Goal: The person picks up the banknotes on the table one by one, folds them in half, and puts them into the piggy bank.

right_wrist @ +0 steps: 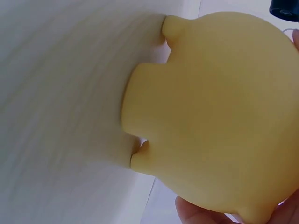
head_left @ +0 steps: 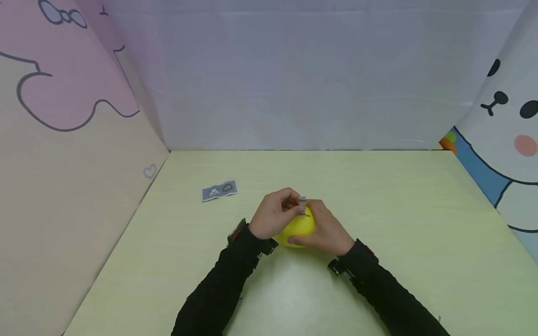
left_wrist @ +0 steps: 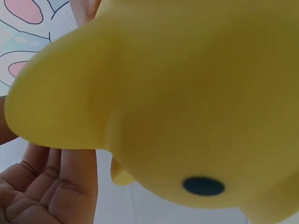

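Note:
A yellow piggy bank (head_left: 295,228) stands on the table between the two hands, a dark slot visible in its top. In the left wrist view the bank (left_wrist: 187,93) fills most of the picture, with a black eye and a rounded ear. The right wrist view shows the stubby feet of the bank (right_wrist: 219,102) on the tabletop. My left hand (head_left: 274,215) pinches a small folded grey paper note (head_left: 302,205) upright at the slot. My right hand (head_left: 327,229) grips the bank's right side, thumb in front and fingers behind.
A flat grey printed paper note (head_left: 219,190) with two emblems lies on the table to the left, beyond the left hand. The pale wooden table (head_left: 399,200) ends at a white cloth backdrop (head_left: 294,79). Cartoon-printed panels stand at both sides.

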The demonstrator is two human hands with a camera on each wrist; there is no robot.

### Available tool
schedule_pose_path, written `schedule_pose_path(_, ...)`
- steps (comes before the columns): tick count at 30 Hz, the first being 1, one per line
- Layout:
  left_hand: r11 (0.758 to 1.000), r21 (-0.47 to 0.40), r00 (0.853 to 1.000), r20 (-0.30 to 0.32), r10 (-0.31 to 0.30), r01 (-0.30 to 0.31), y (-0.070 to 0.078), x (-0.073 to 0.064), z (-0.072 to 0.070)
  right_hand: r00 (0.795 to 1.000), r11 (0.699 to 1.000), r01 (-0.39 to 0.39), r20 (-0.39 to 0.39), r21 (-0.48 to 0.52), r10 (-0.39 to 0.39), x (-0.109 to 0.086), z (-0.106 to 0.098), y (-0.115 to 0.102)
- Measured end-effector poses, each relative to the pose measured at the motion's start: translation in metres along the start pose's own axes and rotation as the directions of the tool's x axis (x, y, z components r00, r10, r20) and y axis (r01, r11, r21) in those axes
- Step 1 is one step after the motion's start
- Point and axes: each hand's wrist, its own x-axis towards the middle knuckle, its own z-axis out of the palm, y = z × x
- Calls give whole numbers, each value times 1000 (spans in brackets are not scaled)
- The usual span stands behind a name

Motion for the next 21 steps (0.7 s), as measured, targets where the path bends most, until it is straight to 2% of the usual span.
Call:
schedule_pose_path(12, 997, 74, 999, -38, 10, -7, -5, 3, 5, 1000, 1000, -6, -1, -3, 6, 0, -1, -1)
schedule_pose_path(21, 996, 86, 998, -66, 5, 0, -4, 3, 8, 1000, 1000, -17, -4, -11, 17, 0, 0, 0)
